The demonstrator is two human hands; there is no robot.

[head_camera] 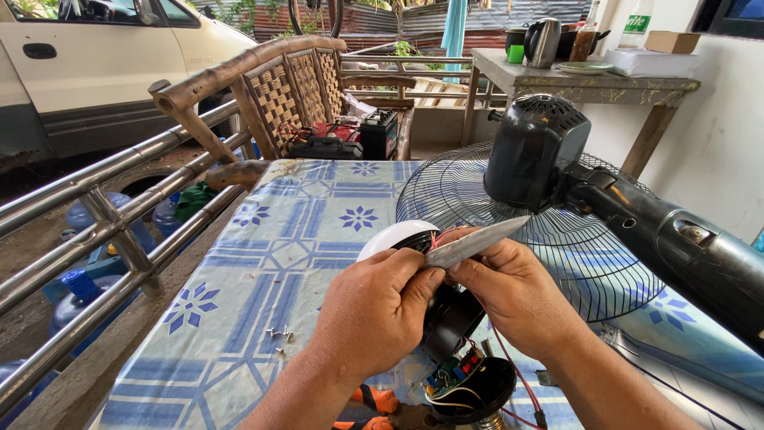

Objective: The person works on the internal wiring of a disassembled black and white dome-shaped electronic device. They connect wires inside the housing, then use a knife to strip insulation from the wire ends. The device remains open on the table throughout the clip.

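My left hand [372, 310] grips a black motor part with a white domed cap [387, 236] over the table. My right hand [517, 291] holds a steel knife [476, 242], its blade pointing up and right, with the blade's near end pressed by my left thumb against the part near thin red wires [442, 233]. Below my hands lies an open black housing with a green circuit board [461, 381] and loose wires.
A black stand fan [557, 171] lies on the blue-and-white tablecloth [263, 263], its wire grille flat. Small screws [280, 334] lie left of my hands. Orange-handled pliers [368, 406] are at the near edge. A metal railing [95, 239] runs left; a woven chair [294, 87] stands behind.
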